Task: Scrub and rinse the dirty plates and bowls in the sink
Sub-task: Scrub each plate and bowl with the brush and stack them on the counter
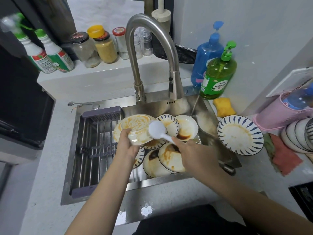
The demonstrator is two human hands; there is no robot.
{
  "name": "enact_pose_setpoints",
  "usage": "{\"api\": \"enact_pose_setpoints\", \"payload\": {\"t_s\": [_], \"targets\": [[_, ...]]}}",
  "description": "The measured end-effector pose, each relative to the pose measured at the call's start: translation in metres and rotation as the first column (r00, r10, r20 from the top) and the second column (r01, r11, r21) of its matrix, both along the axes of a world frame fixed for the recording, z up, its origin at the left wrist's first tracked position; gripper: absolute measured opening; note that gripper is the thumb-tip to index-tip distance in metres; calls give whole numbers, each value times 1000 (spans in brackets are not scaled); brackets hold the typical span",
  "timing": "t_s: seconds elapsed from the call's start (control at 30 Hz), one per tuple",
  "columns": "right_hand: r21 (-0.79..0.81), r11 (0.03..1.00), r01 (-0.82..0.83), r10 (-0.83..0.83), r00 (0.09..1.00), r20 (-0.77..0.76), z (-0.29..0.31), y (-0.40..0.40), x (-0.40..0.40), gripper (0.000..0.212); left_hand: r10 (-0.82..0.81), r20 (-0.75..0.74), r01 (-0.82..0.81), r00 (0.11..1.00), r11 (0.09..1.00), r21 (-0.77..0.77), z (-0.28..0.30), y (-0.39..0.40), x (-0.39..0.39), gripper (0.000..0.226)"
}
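Observation:
My left hand (pixel 126 143) grips the near rim of a white plate (pixel 133 127) smeared with orange sauce and holds it tilted above the steel sink (pixel 101 192). A white plastic rice paddle (pixel 158 130) is held by its handle in my right hand (pixel 191 152), its round head against the plate's right side. Below lie several dirty blue-striped plates and bowls (pixel 169 157) with orange and brown stains. Water runs from the faucet (pixel 174 82) at the sink's back right.
A purple-ended drying rack (pixel 94 150) fills the sink's left half. On the right counter sit a stained striped plate (pixel 240 134), a yellow sponge (pixel 223 106), a pink cloth (pixel 284 156), stacked bowls (pixel 298 134) and a green soap bottle (pixel 217 77). Jars and spray bottles line the back ledge.

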State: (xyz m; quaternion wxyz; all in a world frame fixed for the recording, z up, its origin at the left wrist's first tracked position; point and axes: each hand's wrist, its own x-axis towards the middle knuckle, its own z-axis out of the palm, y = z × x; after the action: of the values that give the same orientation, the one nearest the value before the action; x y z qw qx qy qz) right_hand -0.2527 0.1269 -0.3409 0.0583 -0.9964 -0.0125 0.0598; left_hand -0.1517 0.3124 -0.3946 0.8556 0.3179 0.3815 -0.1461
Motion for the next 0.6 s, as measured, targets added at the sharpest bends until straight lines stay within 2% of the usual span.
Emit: {"api": "enact_pose_setpoints", "payload": {"t_s": [0.07,0.2,0.27,0.33,0.5,0.53,0.6], "targets": [[-8,999,37,-36,999,8,0,-5,2,59,10,-1,-10,1000,1000,-6,1,1,-1,7],[77,993,-89,92,995,-43,-6,4,-14,56,0,-31,1,1000,1000,16,-3,5,0,6],[52,998,-27,28,1000,-1,-10,-6,-2,52,1,-20,-1,1000,1000,9,-6,7,0,14],[52,998,23,-21,999,-36,-8,-16,7,48,7,-18,-7,1000,1000,-10,-8,10,-1,21],[98,986,-132,135,991,-20,-12,-11,-8,48,-6,-12,5,1000,1000,-29,-10,17,-2,15],[103,989,-106,103,994,31,-14,-17,0,47,-9,-1,9,1000,999,-34,-10,17,-3,14],[127,991,-27,32,999,-35,-15,-30,16,47,-25,9,26,1000,999,-48,-9,18,-6,11]]}}
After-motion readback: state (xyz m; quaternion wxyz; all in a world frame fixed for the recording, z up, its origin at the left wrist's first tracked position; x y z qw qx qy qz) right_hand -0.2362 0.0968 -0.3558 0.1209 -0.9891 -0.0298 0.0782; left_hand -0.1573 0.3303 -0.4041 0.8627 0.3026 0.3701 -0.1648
